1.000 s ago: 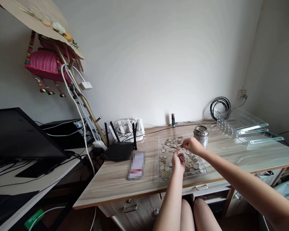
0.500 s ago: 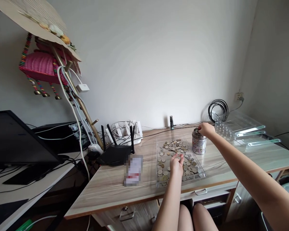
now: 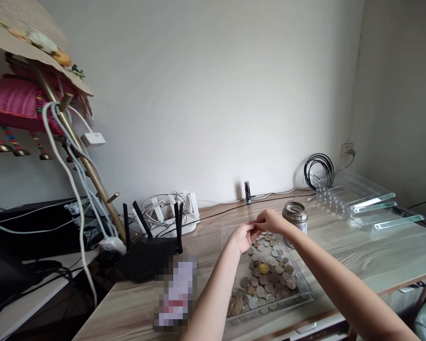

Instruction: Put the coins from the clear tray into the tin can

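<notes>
My left hand (image 3: 244, 237) and my right hand (image 3: 270, 221) meet above the far part of a clear plastic tray (image 3: 307, 297). The left is half curled, palm turned inward. My right hand's fingers are pinched together at the left fingertips. Whatever lies between them is too small and hidden to make out. Many loose coins (image 3: 269, 287), silver and golden, are spread over the tray. Just right of it stands a round patterned tin (image 3: 301, 226), upright, with a slot in its metal lid (image 3: 295, 207). My right forearm hides part of the tin.
A black router (image 3: 145, 258) with raised antennas and a blurred pale item (image 3: 176, 291) lie left of the tray. At the back are a white device with cables (image 3: 181, 222), a small dark bottle (image 3: 247, 192) and a black cable coil (image 3: 318, 171). Clear plastic trays (image 3: 362, 203) stand right.
My right hand has left the tin's lid and moved left to my left hand. The left hand has shifted a little left over the coins. The view has turned and come closer.
</notes>
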`<state>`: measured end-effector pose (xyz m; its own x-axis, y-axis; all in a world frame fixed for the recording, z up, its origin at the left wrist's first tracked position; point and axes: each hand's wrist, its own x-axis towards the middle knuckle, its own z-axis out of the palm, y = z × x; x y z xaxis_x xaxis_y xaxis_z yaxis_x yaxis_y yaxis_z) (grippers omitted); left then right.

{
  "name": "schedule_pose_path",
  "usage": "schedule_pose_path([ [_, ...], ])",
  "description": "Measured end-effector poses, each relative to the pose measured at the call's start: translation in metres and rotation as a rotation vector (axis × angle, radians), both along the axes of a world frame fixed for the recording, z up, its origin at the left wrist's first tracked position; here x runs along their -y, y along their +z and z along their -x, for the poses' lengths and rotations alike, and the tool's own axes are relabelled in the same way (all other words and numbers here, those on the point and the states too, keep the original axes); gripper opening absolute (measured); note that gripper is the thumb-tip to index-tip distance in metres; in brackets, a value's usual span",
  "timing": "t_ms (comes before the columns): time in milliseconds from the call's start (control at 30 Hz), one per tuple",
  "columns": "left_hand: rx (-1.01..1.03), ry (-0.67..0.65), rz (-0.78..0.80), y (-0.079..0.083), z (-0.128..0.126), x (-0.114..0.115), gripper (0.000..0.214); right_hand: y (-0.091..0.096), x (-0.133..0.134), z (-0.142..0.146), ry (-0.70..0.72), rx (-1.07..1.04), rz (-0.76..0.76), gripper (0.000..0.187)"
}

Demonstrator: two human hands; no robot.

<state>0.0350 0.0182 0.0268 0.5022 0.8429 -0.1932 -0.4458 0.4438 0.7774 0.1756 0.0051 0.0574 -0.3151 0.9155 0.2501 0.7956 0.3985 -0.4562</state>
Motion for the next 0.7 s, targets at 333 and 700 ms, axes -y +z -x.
schedule_pose_path([
  [333,0.081,-0.017,0.111,-0.017,0.006,-0.015,0.02,0.024,0.005,-0.084,-0.694,0.031,-0.312,0.017],
  [700,0.066,-0.034,0.101,-0.021,0.007,-0.012,0.021,0.012,0.02,-0.071,-0.568,0.006,-0.576,0.026],
])
